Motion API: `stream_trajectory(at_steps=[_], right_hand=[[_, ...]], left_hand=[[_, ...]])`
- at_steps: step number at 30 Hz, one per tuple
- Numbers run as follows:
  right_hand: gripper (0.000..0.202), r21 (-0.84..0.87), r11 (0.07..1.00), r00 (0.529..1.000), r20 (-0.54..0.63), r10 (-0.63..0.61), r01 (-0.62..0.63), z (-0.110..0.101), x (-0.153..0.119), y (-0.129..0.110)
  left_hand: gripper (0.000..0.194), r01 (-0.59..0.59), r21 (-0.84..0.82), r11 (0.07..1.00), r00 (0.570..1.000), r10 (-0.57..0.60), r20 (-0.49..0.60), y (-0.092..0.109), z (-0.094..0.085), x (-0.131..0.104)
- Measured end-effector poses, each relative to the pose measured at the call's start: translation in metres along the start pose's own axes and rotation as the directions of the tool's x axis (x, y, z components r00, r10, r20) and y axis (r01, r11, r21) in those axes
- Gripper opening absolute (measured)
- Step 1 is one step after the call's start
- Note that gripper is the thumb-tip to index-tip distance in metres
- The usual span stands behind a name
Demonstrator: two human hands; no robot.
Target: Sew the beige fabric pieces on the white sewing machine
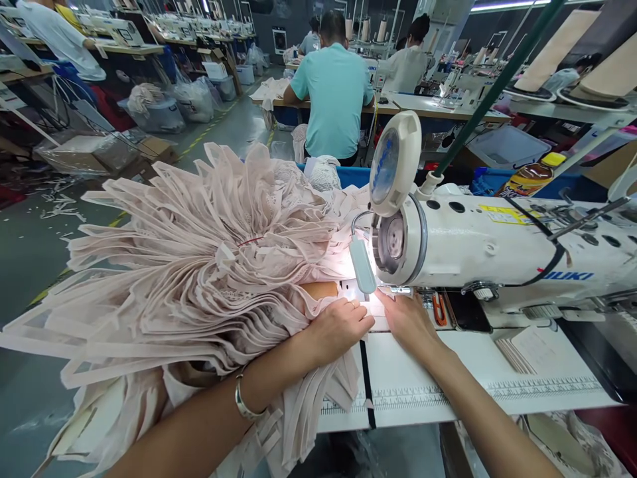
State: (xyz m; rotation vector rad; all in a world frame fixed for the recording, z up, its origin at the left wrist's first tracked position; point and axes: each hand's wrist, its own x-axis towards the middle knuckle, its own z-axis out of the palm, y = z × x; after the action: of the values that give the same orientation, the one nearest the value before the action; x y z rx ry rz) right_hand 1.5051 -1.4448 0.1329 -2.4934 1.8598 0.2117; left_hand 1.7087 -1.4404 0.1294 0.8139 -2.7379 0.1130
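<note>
A white sewing machine (448, 232) stands on the table, its lamp lighting the needle area. My left hand (341, 330), with a silver bangle (243, 398) on the wrist, is closed on the edge of pale pink fabric (318, 307) just left of the needle area. My right hand (405, 322) lies close in front of the presser foot, fingers pointing forward onto the fabric there; its fingertips are partly hidden. A large heap of pale pink garment pieces (199, 265) spreads over the table's left side and hangs down its front edge.
A ruler strip (413, 398) runs along the table's front edge. Orange snips (438, 309), a dark phone-like object (468, 311) and a stack of small pieces (527, 348) lie at the right. A bottle (532, 174) stands behind the machine. A person in a turquoise shirt (331, 99) sits ahead.
</note>
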Motion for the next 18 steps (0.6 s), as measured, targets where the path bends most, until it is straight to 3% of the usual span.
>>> stream_trajectory(at_steps=[4,7,9,13,16,18], right_hand=[[0.053,-0.070,0.998,1.000,-0.030,-0.008,0.006,-0.008,-0.001,-0.007],[0.047,-0.039,0.999,0.997,0.061,0.041,-0.038,-0.011,0.002,-0.008],[0.043,0.000,0.998,0.992,0.106,0.069,-0.069,-0.012,0.004,-0.006],[0.043,0.015,0.993,0.990,0.073,0.118,-0.119,-0.011,0.006,-0.005],[0.043,0.028,0.997,0.997,0.036,0.065,-0.066,-0.008,0.000,-0.001],[0.039,0.018,1.000,0.998,-0.064,0.004,-0.003,-0.006,-0.011,0.008]], left_hand=[[0.019,0.083,-0.197,0.977,0.996,-0.074,0.051,-0.001,-0.006,-0.001],[0.009,0.131,-0.298,0.946,0.990,-0.111,0.084,-0.002,-0.012,-0.002],[0.012,0.159,-0.298,0.941,0.984,-0.127,0.123,-0.003,-0.014,-0.002],[0.021,0.162,-0.241,0.957,0.976,-0.120,0.180,-0.006,-0.018,-0.004],[0.019,0.137,-0.183,0.974,0.974,-0.098,0.205,-0.008,-0.017,-0.006],[0.018,0.135,-0.125,0.983,0.975,-0.110,0.191,-0.008,-0.014,-0.008]])
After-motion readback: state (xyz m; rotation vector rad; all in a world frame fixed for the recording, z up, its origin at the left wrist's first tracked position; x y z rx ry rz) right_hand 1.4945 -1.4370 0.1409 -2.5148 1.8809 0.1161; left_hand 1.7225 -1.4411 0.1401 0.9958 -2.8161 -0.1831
